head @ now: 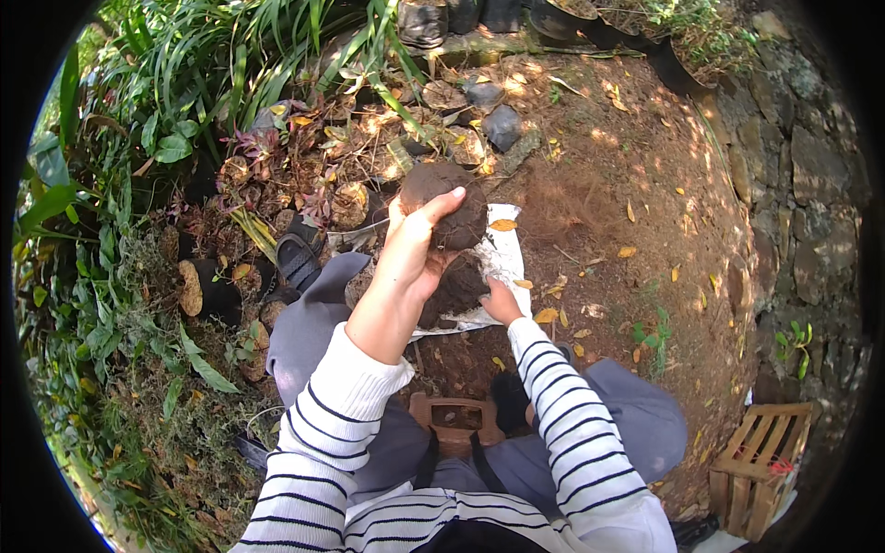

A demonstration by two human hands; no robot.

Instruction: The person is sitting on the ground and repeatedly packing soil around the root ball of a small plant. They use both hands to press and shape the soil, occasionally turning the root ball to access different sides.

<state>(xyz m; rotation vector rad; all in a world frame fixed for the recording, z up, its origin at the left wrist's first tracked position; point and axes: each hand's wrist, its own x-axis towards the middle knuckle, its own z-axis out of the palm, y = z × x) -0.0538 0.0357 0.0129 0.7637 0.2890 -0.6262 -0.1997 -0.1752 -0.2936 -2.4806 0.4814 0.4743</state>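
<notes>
My left hand (413, 249) holds up a large round ball of dark brown soil (442, 200), the thumb pressed across its near face. Thin fibres stick out from the ball's edge. Below and to the right, my right hand (502, 301) reaches down to the edge of a heap of dark soil (453, 287). Its fingertips are partly hidden there, so I cannot tell whether they grasp anything. The heap lies on a white plastic sheet (508, 245) spread on the ground between my feet, with a yellow leaf on its upper part.
A patch of loose brown fibre (574, 207) lies right of the sheet. Several black planting bags (220, 290) of soil stand at left among leafy plants (173, 83). A stone wall (809, 193) and a wooden crate (760, 456) are on the right. Beneath me is a brown plastic stool (456, 432).
</notes>
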